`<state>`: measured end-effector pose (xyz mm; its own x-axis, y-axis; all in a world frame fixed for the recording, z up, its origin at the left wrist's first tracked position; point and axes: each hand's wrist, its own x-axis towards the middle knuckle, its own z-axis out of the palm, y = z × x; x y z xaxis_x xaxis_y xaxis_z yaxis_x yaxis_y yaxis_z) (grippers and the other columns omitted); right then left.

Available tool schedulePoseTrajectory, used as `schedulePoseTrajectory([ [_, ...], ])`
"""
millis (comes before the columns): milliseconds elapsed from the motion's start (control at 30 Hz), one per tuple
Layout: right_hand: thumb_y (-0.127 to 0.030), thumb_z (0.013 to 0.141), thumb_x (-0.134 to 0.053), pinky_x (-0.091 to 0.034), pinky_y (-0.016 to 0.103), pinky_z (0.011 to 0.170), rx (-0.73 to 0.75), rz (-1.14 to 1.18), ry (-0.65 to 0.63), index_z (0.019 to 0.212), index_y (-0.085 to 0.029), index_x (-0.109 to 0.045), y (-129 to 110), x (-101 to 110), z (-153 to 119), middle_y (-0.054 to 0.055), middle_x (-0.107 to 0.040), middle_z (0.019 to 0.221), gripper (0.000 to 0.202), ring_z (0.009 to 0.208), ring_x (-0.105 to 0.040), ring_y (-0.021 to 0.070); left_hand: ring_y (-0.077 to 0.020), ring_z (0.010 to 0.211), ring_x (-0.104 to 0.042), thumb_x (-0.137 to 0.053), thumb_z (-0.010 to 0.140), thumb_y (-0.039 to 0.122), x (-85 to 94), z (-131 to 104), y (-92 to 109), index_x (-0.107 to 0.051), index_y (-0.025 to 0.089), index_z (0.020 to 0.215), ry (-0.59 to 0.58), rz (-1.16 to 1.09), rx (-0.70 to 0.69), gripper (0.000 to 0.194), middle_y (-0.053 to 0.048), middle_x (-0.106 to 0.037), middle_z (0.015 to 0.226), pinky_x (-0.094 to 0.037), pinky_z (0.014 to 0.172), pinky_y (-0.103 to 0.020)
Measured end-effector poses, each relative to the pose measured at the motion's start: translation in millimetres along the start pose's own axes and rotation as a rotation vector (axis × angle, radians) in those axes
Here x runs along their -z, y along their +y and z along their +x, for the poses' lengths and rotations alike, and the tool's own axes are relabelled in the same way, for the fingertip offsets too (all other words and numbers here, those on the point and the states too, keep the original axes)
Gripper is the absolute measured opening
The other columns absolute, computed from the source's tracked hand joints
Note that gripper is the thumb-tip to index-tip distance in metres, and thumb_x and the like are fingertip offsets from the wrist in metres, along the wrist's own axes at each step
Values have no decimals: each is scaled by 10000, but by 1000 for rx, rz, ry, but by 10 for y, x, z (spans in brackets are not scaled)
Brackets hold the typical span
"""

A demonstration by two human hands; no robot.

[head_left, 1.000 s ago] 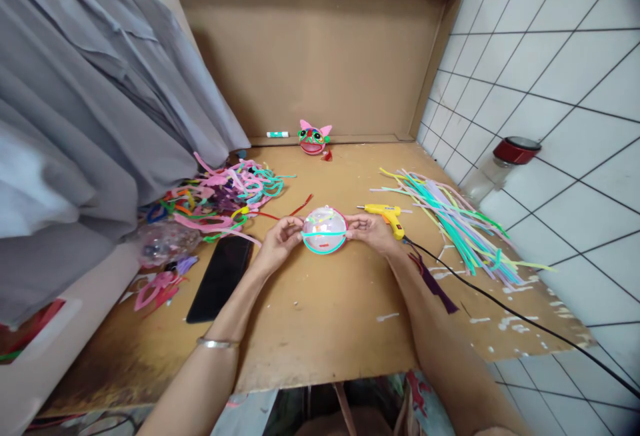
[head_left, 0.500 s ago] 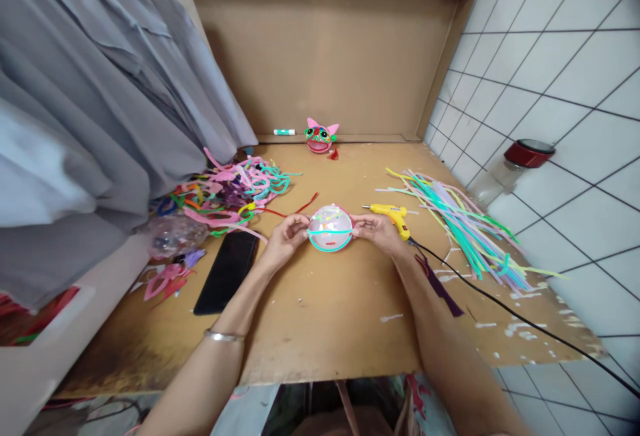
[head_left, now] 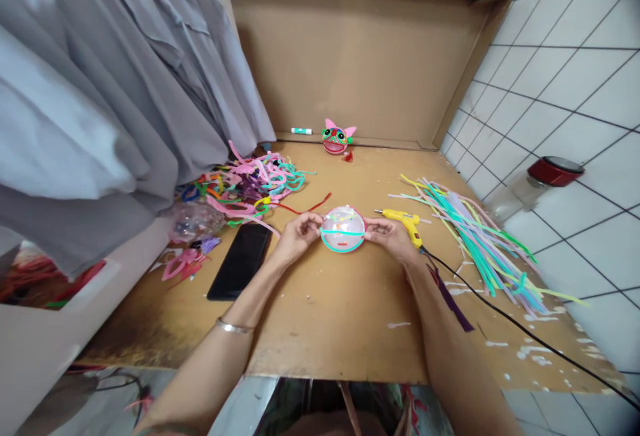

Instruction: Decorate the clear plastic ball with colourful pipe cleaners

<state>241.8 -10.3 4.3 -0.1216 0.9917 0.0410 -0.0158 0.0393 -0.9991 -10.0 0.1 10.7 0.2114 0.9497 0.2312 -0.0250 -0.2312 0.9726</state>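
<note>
Head view: teal-trimmed clear round pc (head_left: 343,228) sits btwn the person's L hand (head_left: 299,236) & R hand (head_left: 393,237), touching both; each pinches the edge nearest it. Yellow glue gun (head_left: 404,219) just beyond R hand; phone (head_left: 240,263) left of L hand.

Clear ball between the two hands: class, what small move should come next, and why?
Probably press the ends of the turquoise strip against the clear ball. The strip crosses the ball's front, and the left hand and right hand are already at its two ends; whether it is fastened there, I can't tell.
</note>
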Motion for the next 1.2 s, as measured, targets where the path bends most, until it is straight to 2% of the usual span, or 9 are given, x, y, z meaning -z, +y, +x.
schedulePoseTrajectory([
  [233,-323,516,-869,-543,383,829,19,4,25,919,-211,-753,-14,-19,-5,36,-744,870,435,773,-672,170,-101,680,-569,-717,621,238,-24,-11,10,-596,158,811,25,-30,31,239,-59,-676,935,-449,665,-236],
  [500,-313,509,-875,-550,386,834,21,1,32,899,-218,-755,-54,-33,-13,35,-743,881,419,795,-683,182,-107,700,-598,-697,599,228,-40,-6,-11,-599,152,802,55,-33,74,237,-73,-690,961,-466,681,-240],
  [667,-321,511,-872,-550,393,841,21,22,27,909,-212,-751,-38,-36,-8,43,-745,898,430,794,-683,184,-146,780,-626,-668,606,212,-49,-6,6,-601,155,783,81,-25,88,198,-69,-693,927,-479,733,-264],
  [833,-335,511,-869,-550,374,820,44,15,27,900,-207,-750,-13,-44,2,45,-738,903,426,786,-670,174,-174,835,-614,-653,673,307,-54,-57,133,-614,167,809,74,27,100,198,-51,-679,922,-466,787,-289],
  [1000,-365,529,-859,-539,353,813,86,-20,19,898,-214,-750,-42,-77,-12,40,-711,912,414,807,-651,171,-168,784,-575,-621,765,479,-48,-124,231,-619,169,894,43,108,91,336,-35,-640,856,-443,744,-271],
  [1200,-422,536,-851,-522,330,735,154,-76,31,895,-198,-743,-96,-168,-34,43,-655,871,437,750,-613,160,-181,853,-596,-761,633,503,-40,-123,125,-545,180,1022,-5,94,62,550,-61,-621,992,-466,752,-278],
])
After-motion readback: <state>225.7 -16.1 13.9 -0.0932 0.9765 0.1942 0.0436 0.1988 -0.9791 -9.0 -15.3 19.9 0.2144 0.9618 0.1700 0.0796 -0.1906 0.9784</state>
